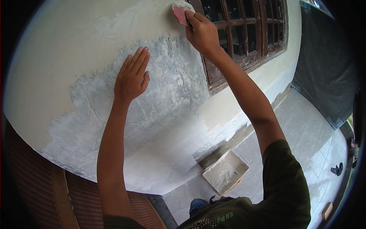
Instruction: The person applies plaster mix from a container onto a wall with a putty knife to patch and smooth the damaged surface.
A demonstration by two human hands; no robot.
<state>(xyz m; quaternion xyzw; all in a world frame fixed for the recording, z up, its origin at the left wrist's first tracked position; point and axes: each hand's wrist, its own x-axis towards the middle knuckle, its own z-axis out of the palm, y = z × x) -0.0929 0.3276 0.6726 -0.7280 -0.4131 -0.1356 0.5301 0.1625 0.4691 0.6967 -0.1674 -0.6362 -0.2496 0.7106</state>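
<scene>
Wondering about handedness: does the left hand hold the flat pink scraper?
No, the right hand holds the flat pink scraper, beside the brown wooden window.

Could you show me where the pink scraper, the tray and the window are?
Pink scraper (179, 15): head view, on its flat pink body.
Tray (239, 158): head view, on its upper-right rim.
Window (251, 37): head view, on a dark pane.
</scene>
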